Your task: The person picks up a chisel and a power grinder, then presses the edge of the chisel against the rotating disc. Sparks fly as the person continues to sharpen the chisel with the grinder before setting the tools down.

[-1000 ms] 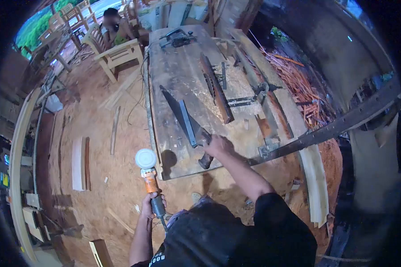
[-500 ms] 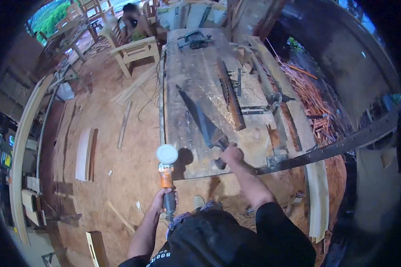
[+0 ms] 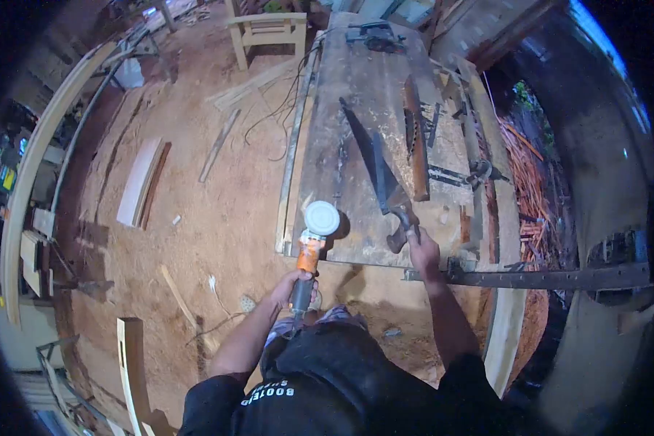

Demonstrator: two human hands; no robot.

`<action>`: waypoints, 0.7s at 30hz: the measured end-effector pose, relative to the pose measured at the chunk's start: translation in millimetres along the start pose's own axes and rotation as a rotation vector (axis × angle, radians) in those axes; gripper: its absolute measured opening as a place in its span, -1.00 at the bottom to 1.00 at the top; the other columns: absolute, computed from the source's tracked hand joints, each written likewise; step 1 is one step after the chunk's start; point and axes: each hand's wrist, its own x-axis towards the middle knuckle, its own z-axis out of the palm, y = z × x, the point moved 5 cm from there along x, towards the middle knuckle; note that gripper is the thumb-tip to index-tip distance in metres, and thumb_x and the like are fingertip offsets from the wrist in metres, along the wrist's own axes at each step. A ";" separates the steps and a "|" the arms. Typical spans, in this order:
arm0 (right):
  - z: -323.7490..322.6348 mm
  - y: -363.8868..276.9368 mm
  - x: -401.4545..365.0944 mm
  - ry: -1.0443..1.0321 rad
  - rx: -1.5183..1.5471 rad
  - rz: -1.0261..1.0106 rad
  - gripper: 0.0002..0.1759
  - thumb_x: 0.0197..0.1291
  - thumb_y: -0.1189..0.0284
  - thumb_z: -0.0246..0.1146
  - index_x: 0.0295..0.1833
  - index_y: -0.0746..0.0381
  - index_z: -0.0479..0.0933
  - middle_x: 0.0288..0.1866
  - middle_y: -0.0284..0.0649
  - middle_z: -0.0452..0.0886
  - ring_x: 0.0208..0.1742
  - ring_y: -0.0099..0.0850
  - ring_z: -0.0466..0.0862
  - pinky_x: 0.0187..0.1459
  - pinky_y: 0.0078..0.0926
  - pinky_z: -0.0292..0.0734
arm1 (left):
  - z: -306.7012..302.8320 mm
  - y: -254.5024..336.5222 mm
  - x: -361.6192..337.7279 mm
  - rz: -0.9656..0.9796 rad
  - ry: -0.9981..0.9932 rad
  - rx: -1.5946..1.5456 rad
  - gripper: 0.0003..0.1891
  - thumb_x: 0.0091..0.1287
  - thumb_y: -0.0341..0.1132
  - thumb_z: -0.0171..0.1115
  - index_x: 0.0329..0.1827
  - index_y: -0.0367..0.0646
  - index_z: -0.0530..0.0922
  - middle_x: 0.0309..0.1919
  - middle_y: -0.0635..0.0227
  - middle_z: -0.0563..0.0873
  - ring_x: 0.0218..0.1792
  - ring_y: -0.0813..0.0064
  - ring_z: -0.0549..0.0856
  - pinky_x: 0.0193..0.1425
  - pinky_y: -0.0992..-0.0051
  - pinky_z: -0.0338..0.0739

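- Since the earlier frame, the angle grinder (image 3: pixel 309 251) is sitting closer to the workbench (image 3: pixel 356 80). Its white disc (image 3: pixel 321 216) is now overlapping the bench's near-left edge instead of hanging over the sawdust floor.
- The left hand (image 3: pixel 289 285) is gripping the grinder's dark rear handle, fingers wrapping fully round it and the disc pointing far.
- The right hand (image 3: pixel 423 251) is still staying at the bench's near edge, fingers closing on the dark handle of the handsaw (image 3: pixel 374 163).
- The handsaw is lying flat on the bench, its blade running far and slightly left from the hand.
- A dark wood strip (image 3: pixel 416 138) is lying just right of the blade.
- A long metal clamp bar (image 3: pixel 538 278) is stretching right from the bench's near corner.
- A power planer (image 3: pixel 374 33) is sitting at the bench's far end, and a wooden chair (image 3: pixel 265 29) is standing to its left.
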 end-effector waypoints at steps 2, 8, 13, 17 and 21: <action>-3.5 -15.1 -21.6 -0.069 0.106 -0.064 -0.46 0.50 -0.02 0.02 0.25 0.14 0.59 0.06 0.14 0.71 0.14 0.17 0.67 0.15 0.04 0.52 | -4.8 0.3 -1.1 -0.024 -0.034 0.030 -0.59 0.32 -0.08 0.32 0.09 -0.13 0.54 -0.25 0.26 0.73 -0.35 0.29 0.77 -0.23 0.23 0.74; 18.4 -18.4 -38.7 -0.289 0.213 0.060 -0.57 0.52 0.09 0.08 0.25 0.12 0.59 -0.18 0.03 0.73 -0.05 -0.03 0.77 0.01 -0.07 0.58 | -2.4 4.2 -5.0 -0.042 0.015 -0.073 -0.45 0.38 0.21 0.27 0.01 -0.17 0.58 -0.34 0.23 0.75 -0.42 0.23 0.79 -0.32 0.26 0.72; 14.8 -74.9 -50.9 -0.209 0.293 -0.223 -0.58 0.51 0.21 0.14 0.34 0.18 0.49 -0.25 -0.10 0.74 -0.26 -0.21 0.74 -0.15 -0.27 0.59 | -15.7 -3.2 4.2 -0.083 -0.011 -0.065 -0.32 0.32 0.38 0.30 -0.17 -0.21 0.63 -0.38 0.23 0.75 -0.45 0.26 0.76 -0.31 0.26 0.73; 1.5 -134.4 -66.1 -0.415 0.478 -0.136 -0.58 0.52 0.28 0.14 0.39 0.18 0.45 -0.23 -0.18 0.73 -0.48 -0.45 0.60 -0.38 -0.46 0.50 | -20.1 -4.3 5.7 -0.060 0.029 -0.060 -0.33 0.32 0.37 0.31 -0.14 -0.21 0.62 -0.36 0.22 0.76 -0.43 0.26 0.77 -0.30 0.27 0.74; 3.6 -151.4 -67.5 -0.661 0.820 -0.014 -0.52 0.54 0.32 0.10 0.48 0.20 0.34 -0.25 -0.20 0.68 -0.59 -0.58 0.48 -0.55 -0.57 0.36 | -20.5 -3.5 5.8 -0.032 0.006 -0.048 -0.31 0.32 0.36 0.31 0.00 -0.21 0.60 -0.32 0.22 0.77 -0.41 0.27 0.79 -0.28 0.27 0.75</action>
